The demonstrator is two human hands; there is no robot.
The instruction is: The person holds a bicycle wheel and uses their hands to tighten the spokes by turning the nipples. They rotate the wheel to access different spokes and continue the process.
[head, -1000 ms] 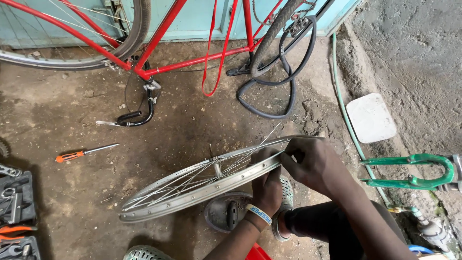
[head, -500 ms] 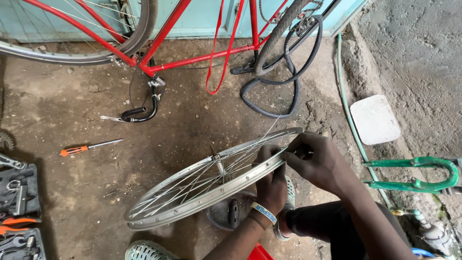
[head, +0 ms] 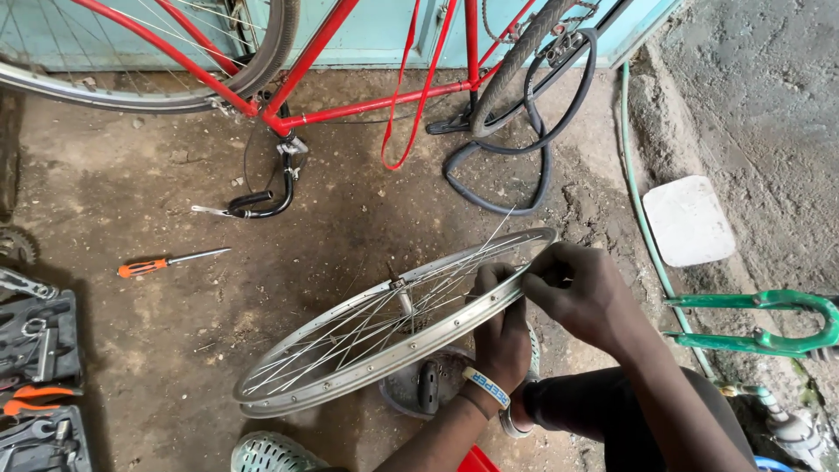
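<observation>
A bare silver bicycle wheel rim [head: 350, 350] with thin spokes and a hub [head: 404, 297] is held tilted over the dirt floor. My left hand [head: 500, 330] grips the rim from below near its right end, a wristband on the wrist. My right hand [head: 581, 293] pinches the rim's upper right edge, fingertips at a spoke end. Both hands are closed on the wheel. Below the rim lie my green sandal [head: 271, 454] and a grey shoe [head: 428, 385].
An upside-down red bicycle frame [head: 350, 105] stands at the back with a black inner tube [head: 524, 166] hanging by it. An orange-handled screwdriver [head: 166, 262] lies left. Open tool cases [head: 39, 367] sit far left. A green fork [head: 760, 323], a hose and a white slab [head: 690, 218] are right.
The view has shifted slightly; the wheel sits a little lower and more to the right in frame. My right hand's fingers have moved along the rim's upper edge.
</observation>
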